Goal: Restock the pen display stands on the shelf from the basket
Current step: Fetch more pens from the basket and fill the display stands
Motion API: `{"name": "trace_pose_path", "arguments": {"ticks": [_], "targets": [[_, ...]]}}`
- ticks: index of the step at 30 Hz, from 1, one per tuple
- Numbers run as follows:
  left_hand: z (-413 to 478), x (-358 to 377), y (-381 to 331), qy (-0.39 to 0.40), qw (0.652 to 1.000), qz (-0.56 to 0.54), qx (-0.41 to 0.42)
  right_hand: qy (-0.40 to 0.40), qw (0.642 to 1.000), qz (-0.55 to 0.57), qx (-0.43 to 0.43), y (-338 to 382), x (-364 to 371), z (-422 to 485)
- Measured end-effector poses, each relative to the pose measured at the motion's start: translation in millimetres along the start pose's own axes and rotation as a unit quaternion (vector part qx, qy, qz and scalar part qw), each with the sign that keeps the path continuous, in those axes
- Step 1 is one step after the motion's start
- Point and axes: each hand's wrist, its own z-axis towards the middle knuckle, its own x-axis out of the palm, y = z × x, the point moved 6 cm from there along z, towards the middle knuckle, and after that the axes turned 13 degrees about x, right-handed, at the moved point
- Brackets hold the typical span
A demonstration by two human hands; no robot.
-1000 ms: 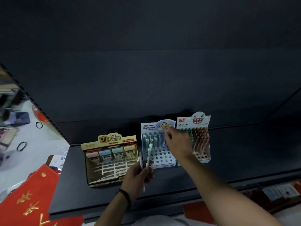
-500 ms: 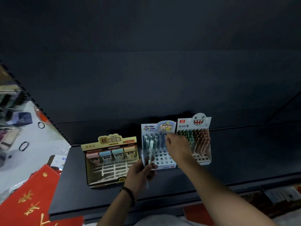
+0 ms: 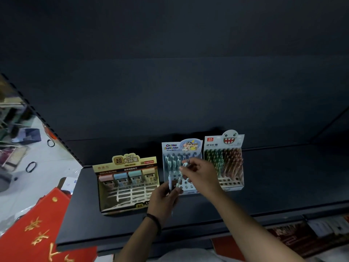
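Observation:
Three display stands sit on the dark shelf. The middle one, a pale blue cartoon pen stand, has pens in its back rows and open holes in front. My left hand grips pale pens upright in front of that stand. My right hand reaches over the stand and pinches the top of one pale green pen that rises out of the left hand's bunch. The basket is out of view.
A yellow box of lead refills stands to the left, a white monster-face stand full of green and brown pens to the right. Red packets with gold characters lie at lower left. More goods sit below the shelf edge at right.
My right hand came back from the blue stand's rear rows toward the left hand and took hold of a pen there. The left hand stayed about where it was.

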Motion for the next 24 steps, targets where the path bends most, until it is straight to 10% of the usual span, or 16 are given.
{"name": "trace_pose_path", "arguments": {"ticks": [9,24], "targets": [[-1,-11,0,-0.047,0.997,-0.057,-0.014,0.019,0.995,0.085,0.053,-12,10,10],[-11,-51,-2,-0.128,0.991,-0.032,-0.027,-0.138,0.965,-0.1,-0.2,15,14,21]]}}
